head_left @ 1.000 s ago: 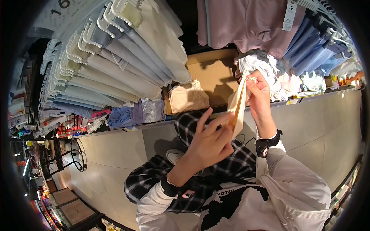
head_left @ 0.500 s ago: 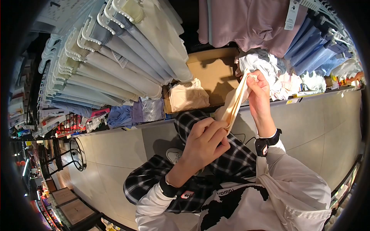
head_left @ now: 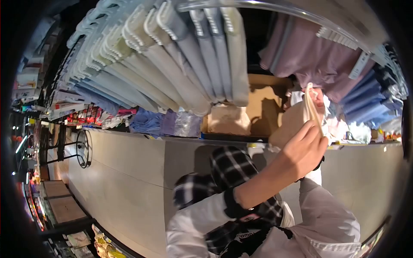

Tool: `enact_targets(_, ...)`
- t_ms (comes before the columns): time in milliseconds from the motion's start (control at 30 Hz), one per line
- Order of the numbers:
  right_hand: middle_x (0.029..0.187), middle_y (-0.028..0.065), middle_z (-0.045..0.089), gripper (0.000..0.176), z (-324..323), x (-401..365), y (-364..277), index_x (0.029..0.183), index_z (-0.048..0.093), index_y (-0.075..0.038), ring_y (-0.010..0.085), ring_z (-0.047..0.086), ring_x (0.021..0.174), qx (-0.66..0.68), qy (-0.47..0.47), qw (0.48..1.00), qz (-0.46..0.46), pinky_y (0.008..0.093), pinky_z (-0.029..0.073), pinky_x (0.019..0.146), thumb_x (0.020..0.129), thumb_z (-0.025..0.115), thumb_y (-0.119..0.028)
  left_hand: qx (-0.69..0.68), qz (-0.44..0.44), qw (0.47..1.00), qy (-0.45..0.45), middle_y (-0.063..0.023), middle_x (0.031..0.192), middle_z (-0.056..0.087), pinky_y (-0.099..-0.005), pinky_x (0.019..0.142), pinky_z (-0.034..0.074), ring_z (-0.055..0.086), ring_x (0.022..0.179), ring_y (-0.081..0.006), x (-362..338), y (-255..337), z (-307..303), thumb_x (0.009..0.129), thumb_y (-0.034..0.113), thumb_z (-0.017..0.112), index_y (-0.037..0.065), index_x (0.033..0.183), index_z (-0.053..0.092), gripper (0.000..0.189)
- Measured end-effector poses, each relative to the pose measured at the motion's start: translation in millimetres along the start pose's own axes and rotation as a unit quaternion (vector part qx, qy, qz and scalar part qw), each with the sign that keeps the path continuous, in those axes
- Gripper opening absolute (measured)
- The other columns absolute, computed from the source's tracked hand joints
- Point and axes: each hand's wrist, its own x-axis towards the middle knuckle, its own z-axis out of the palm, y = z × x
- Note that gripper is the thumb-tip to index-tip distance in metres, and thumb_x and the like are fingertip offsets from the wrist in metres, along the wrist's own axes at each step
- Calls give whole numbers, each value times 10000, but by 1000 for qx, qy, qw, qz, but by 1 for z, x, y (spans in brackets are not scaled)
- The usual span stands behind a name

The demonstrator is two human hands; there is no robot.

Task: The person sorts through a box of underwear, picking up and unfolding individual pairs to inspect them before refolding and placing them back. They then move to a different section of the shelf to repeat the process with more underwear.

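Observation:
My left hand (head_left: 306,144) pinches the near edge of a thin cream garment (head_left: 294,122), its fingers bent over the cloth. The far end of the garment is in my right hand (head_left: 318,99), which is mostly hidden behind the cloth and my left hand. Between the two hands the garment hangs folded and stretched lengthwise. To its left, an open cardboard box (head_left: 270,103) stands on the low shelf. Inside the box lies a folded cream cloth stack (head_left: 228,120).
Pale trousers on white hangers (head_left: 172,73) hang above the shelf on the left. Mauve garments (head_left: 297,47) and blue ones (head_left: 365,96) hang on the right. A clear rail (head_left: 258,5) crosses the top. Blue folded clothes (head_left: 146,121) lie left of the box. My checked knees (head_left: 234,165) are close to the shelf edge.
My view has shifted, so the racks and box appear farther right. Both hands, still on the cream garment, are farther right in view, and my left forearm reaches farther across my body.

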Motion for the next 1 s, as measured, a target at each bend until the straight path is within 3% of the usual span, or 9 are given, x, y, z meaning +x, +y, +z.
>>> enact_targets(167,957,122,680,63,-28,36,34,969,558,-55,105,605,666,38,-69,994,-75,228,520,586,941,587,-103,72,-1,996,-47,-59,824,549,-392,1043,342,526,992,-228,-13,-31,28,786,145,583,83,932,578,159)
enact_targets(300,916,59,682,86,-4,36,17,977,577,-45,57,577,719,37,1,996,-75,180,449,659,923,611,-103,12,-66,997,38,-105,913,577,-397,1010,362,521,1003,-254,-9,-63,25,804,107,574,31,1069,587,277)
enact_targets(567,858,27,662,108,13,65,-52,947,595,-15,65,611,837,-198,-142,965,-96,206,481,753,860,655,6,-14,-128,990,57,-88,900,587,-379,779,463,562,879,-280,-3,-130,-29,810,229,705,57,1159,541,422)
enact_targets(633,876,37,669,110,35,55,-62,932,589,-23,80,622,857,-345,-74,935,-20,226,497,770,856,656,20,28,-146,988,30,-96,947,571,-362,785,472,557,878,-288,-4,-145,-16,834,250,678,60,1159,539,402)
enact_targets(700,868,29,669,102,18,57,-23,899,580,-28,77,618,826,-276,-111,940,-170,226,494,748,856,665,9,30,-122,992,21,-102,983,560,-359,794,478,556,902,-299,-14,-161,-3,866,229,639,57,1129,546,328)
enact_targets(767,833,13,661,111,27,40,-17,873,569,-34,67,608,805,-318,-86,933,-146,220,484,716,852,673,-3,242,66,968,27,-99,979,563,-359,790,482,560,928,-285,-40,-183,6,892,199,599,47,1067,558,235)
enact_targets(900,779,-2,640,146,29,18,-42,863,564,-37,54,579,757,-213,-107,971,8,214,458,674,839,707,-55,147,147,978,-27,-96,876,547,-392,797,451,542,889,-295,-45,-200,2,908,182,546,56,923,580,131)
enact_targets(967,785,15,632,154,33,9,-54,856,556,-40,66,569,748,-290,-121,949,-1,239,452,644,838,705,-78,7,59,990,-126,-115,814,514,-395,758,431,524,847,-313,-37,-201,12,903,175,549,62,888,575,117)
enact_targets(1000,813,54,640,191,43,2,-75,868,552,-40,127,596,754,-447,-121,886,4,293,466,673,824,709,-139,-31,-60,964,-257,-188,904,642,-440,800,433,534,897,-378,-31,-194,0,930,221,496,36,1048,623,253)
